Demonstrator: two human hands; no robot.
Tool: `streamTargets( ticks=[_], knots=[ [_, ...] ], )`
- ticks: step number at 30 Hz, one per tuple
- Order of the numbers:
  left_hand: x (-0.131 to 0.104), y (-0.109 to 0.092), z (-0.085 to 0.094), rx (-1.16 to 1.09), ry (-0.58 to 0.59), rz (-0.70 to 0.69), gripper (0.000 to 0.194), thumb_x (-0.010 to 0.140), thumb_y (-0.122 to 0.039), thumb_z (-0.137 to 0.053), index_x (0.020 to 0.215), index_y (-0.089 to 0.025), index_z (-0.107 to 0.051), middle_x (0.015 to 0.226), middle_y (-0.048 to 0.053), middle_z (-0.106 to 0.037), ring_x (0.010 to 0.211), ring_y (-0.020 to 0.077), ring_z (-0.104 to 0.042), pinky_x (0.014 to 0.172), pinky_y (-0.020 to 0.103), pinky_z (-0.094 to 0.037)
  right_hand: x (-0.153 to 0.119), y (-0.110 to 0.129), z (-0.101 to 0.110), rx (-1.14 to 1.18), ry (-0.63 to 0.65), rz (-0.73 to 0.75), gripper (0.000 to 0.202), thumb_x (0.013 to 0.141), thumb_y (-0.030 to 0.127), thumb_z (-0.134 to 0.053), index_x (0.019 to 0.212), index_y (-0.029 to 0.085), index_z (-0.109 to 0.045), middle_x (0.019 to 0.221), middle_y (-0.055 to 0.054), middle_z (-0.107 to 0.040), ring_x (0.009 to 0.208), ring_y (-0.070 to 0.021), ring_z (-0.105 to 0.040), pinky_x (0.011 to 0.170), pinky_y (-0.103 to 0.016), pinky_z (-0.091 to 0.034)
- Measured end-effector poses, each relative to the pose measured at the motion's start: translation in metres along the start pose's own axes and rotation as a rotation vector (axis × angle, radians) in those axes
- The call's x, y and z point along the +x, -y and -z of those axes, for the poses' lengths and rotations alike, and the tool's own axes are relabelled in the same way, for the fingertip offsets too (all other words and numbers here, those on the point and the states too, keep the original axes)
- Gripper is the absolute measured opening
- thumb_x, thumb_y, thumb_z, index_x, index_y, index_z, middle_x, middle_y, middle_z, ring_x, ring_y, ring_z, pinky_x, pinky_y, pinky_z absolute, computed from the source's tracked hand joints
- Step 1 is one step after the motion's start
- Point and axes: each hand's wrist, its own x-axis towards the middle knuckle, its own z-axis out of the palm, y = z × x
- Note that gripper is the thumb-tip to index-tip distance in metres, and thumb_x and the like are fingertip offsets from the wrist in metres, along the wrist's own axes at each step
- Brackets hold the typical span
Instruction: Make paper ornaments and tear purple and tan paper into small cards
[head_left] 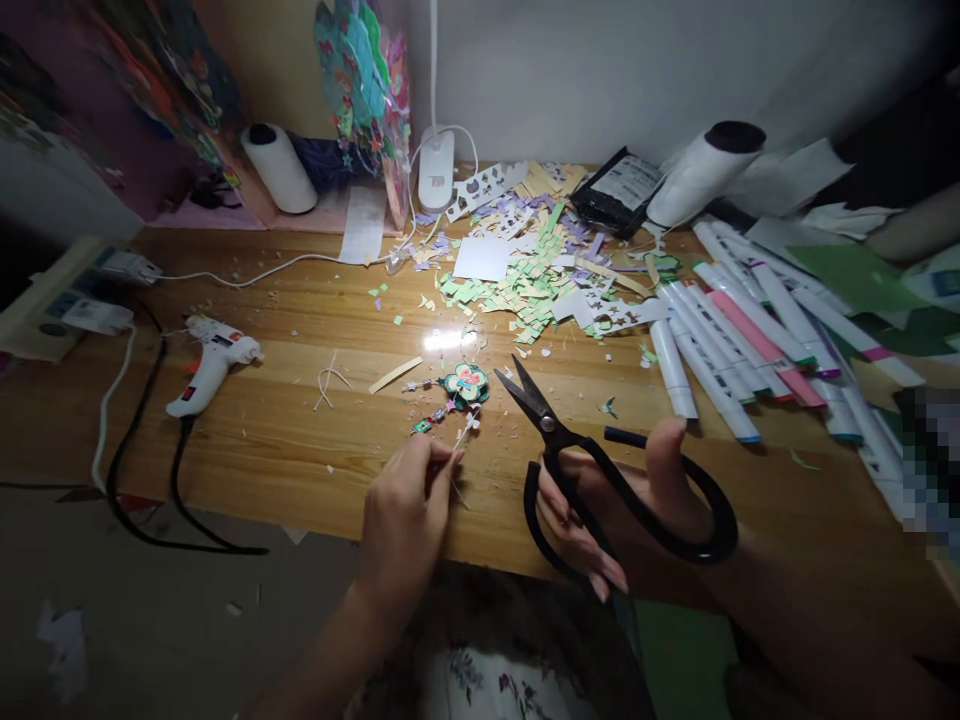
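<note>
My left hand (409,500) is closed in a pinch on a thin white string (463,436) near the table's front edge. Just beyond its fingertips lies a small flower ornament (466,383) with a cream and red flower on dark green, and beaded strands (431,420) beside it. Black-handled scissors (559,435) are in my right hand (622,490), whose thumb and fingers pass through the two loops. The blades are parted and point up and left, to the right of the ornament, not touching it.
A white glue gun (214,367) with a black cable lies at the left. Paper scraps (532,270) cover the back middle. Many markers (720,350) are heaped at the right, near a white roll (701,175). A power strip (56,300) sits far left.
</note>
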Motion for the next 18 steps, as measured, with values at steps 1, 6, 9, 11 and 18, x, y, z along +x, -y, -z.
streamTargets(
  ticks=[1,6,9,11,18],
  knots=[
    [-0.001,0.001,0.001,-0.037,-0.017,0.011,0.01,0.085,-0.028,-0.053,0.078,-0.021,-0.056,0.073,-0.001,-0.063,0.068,0.0132,-0.061,0.063,0.024,-0.046,0.0,0.0,-0.001,-0.01,-0.003,-0.01,0.086,0.05,0.09,-0.024,0.081,0.014,-0.051,0.058,0.002,-0.049,0.041,-0.0068,-0.05,0.045,-0.022,-0.052],
    [-0.003,0.001,0.002,-0.141,-0.162,0.068,0.007,0.077,-0.028,-0.063,0.079,-0.022,-0.06,0.073,-0.003,-0.066,0.066,0.0113,-0.064,0.059,0.02,-0.05,-0.003,-0.004,-0.002,-0.061,-0.047,-0.034,0.088,0.051,0.09,-0.02,0.079,0.014,-0.052,0.054,0.002,-0.05,0.037,-0.0063,-0.047,0.042,-0.022,-0.051],
    [-0.003,0.001,0.003,-0.134,-0.186,0.084,0.011,0.076,-0.027,-0.064,0.085,-0.022,-0.061,0.076,-0.002,-0.068,0.068,0.0126,-0.065,0.061,0.022,-0.051,-0.004,-0.003,0.0,-0.083,-0.116,-0.101,0.087,0.049,0.092,-0.022,0.078,0.015,-0.052,0.052,0.003,-0.049,0.034,-0.0062,-0.045,0.039,-0.022,-0.049],
    [-0.003,0.003,0.003,-0.107,-0.164,0.081,0.012,0.078,-0.027,-0.062,0.089,-0.023,-0.062,0.077,-0.001,-0.069,0.069,0.0136,-0.065,0.064,0.024,-0.051,-0.005,0.001,0.0,-0.104,-0.14,-0.188,0.084,0.05,0.092,-0.025,0.078,0.017,-0.052,0.053,0.003,-0.05,0.034,-0.0058,-0.046,0.042,-0.023,-0.05],
    [-0.003,0.007,0.009,0.045,-0.123,0.031,0.012,0.082,-0.025,-0.055,0.082,-0.024,-0.067,0.081,0.0,-0.068,0.075,0.0147,-0.062,0.066,0.024,-0.045,-0.016,0.005,0.0,-0.206,-0.134,-0.373,0.081,0.058,0.089,-0.026,0.08,0.016,-0.052,0.049,0.001,-0.054,0.033,-0.0064,-0.047,0.039,-0.019,-0.046]
  ],
)
